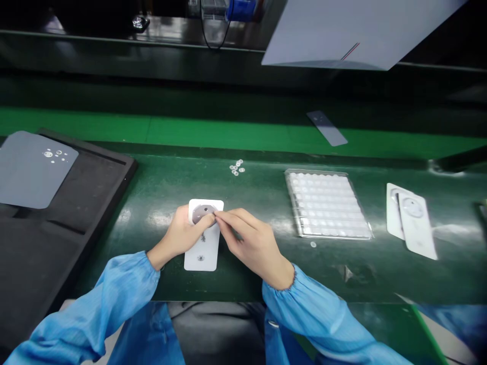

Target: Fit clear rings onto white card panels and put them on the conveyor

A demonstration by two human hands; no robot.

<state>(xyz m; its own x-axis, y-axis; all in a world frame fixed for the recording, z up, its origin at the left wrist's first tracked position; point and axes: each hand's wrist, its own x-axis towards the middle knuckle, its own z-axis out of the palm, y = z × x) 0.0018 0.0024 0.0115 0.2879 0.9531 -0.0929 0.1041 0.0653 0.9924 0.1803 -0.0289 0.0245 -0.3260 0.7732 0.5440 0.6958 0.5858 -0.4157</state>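
A white rectangular panel (210, 249) with rounded corners lies in front of me, a grey round recess (203, 211) near its top and small dark fittings below. My left hand (182, 230) is closed on the panel's left side, its thumb lying across the face at the recess. The fingertips of my right hand (251, 241) are pinched together at the recess's right edge. Whatever sits between those fingertips is too small or hidden to make out. Several small clear discs (236, 168) are scattered on the bench beyond the panel.
A clear tray (329, 205) with rows of white round pieces stands right of my hands, a single disc (313, 244) near it. Two similar white panels (419, 230) overlap farther right. At left, a grey plate (36, 170) rests on a black tray (114, 175). A grey strip (327, 128) lies beyond.
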